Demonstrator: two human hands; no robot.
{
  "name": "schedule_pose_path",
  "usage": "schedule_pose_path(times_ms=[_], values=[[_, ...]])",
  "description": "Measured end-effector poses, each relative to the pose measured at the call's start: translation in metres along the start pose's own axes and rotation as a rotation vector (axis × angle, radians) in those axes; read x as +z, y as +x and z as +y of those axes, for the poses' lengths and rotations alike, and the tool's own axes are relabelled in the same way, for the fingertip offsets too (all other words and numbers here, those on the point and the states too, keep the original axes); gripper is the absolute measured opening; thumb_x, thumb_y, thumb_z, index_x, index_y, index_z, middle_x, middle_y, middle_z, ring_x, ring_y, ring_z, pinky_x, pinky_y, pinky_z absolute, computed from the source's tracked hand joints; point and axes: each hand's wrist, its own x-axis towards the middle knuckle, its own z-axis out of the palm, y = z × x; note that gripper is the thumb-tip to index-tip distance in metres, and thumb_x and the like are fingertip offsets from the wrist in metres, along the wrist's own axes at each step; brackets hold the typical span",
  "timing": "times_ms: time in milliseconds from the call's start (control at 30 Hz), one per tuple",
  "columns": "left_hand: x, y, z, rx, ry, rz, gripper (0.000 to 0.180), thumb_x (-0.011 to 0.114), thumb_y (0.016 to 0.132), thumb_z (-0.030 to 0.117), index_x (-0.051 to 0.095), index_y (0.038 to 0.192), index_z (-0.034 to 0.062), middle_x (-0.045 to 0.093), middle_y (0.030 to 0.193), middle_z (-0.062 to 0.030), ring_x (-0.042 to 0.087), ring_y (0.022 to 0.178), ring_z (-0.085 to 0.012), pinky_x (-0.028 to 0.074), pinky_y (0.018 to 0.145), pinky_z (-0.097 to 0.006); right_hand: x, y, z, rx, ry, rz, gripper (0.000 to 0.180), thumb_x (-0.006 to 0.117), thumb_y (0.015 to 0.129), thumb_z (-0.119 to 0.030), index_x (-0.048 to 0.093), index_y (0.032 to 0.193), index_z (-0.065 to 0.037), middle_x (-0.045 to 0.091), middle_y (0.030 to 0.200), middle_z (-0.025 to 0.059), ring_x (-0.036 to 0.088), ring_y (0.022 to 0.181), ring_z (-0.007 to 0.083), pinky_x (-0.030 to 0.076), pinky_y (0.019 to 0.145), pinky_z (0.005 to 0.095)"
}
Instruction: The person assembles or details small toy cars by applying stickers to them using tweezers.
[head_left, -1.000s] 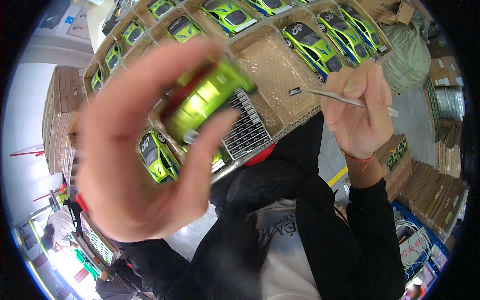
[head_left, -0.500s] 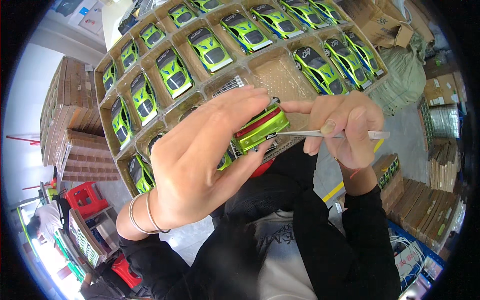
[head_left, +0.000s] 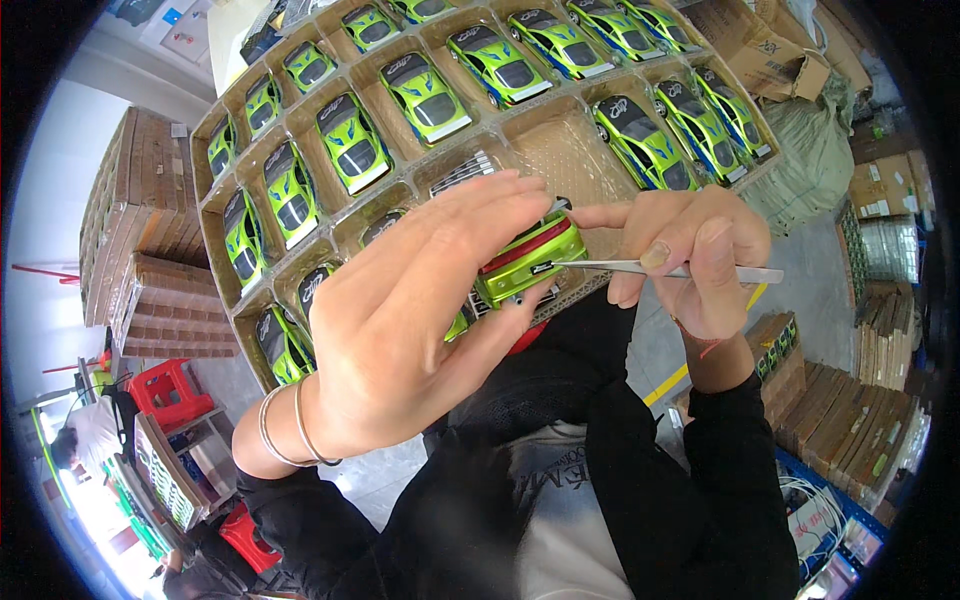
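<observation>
Between the fingers and thumb of my left hand [head_left: 415,300] is a green toy car [head_left: 535,262], its rear with a red strip facing up toward me. My right hand [head_left: 695,250] pinches a pair of metal tweezers [head_left: 625,266], whose tip touches or nearly touches a small black piece at the middle of the car's rear. My right index fingertip rests close beside the car. Beneath both hands lies a compartmented tray [head_left: 555,150] with several green toy cars [head_left: 425,97] in its pockets. My left hand covers part of the near pockets.
Stacked cardboard trays [head_left: 160,200] stand at the left, near a red stool [head_left: 172,392]. Another person [head_left: 95,430] is at the lower left. An opened cardboard box [head_left: 765,50], a pale woven sack [head_left: 810,160] and cardboard stacks [head_left: 850,410] lie to the right.
The held car and my left hand have shifted slightly right. The tweezers stay at the car's rear, and my right hand has barely moved.
</observation>
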Motion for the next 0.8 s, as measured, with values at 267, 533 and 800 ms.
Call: schedule_pose_path(times_ms=[267, 533, 800], values=[[0.0005, -0.0003, -0.0002, 0.003, -0.017, 0.007, 0.045, 0.080, 0.074, -0.004, 0.064, 0.116, -0.0040, 0.068, 0.116, -0.0190, 0.067, 0.110, -0.0277, 0.051, 0.094, -0.034, 0.0007, 0.0006, 0.0017, -0.021, -0.015, 0.010, 0.041, 0.043, 0.105, -0.028, 0.060, 0.084, 0.002, 0.067, 0.076, 0.0163, 0.067, 0.070, 0.0224, 0.052, 0.094, 0.0562], [0.0015, -0.0009, 0.0011, 0.001, -0.018, 0.025, 0.045, 0.079, 0.074, -0.005, 0.064, 0.116, -0.0046, 0.069, 0.116, -0.0195, 0.067, 0.109, -0.0276, 0.051, 0.094, -0.034, 0.0016, -0.0007, 0.0020, -0.025, -0.026, 0.015, 0.041, 0.043, 0.105, -0.028, 0.061, 0.084, 0.002, 0.067, 0.076, 0.0163, 0.067, 0.069, 0.0223, 0.052, 0.094, 0.0557], [0.0043, -0.0011, 0.0029, 0.006, -0.007, 0.019, 0.045, 0.080, 0.074, -0.005, 0.063, 0.116, -0.0052, 0.068, 0.115, -0.0212, 0.067, 0.110, -0.0294, 0.051, 0.095, -0.035, 0.0021, 0.0001, 0.0028, -0.040, -0.010, 0.025, 0.040, 0.041, 0.105, -0.025, 0.061, 0.084, 0.003, 0.067, 0.076, 0.0166, 0.067, 0.068, 0.0222, 0.053, 0.093, 0.0549]])
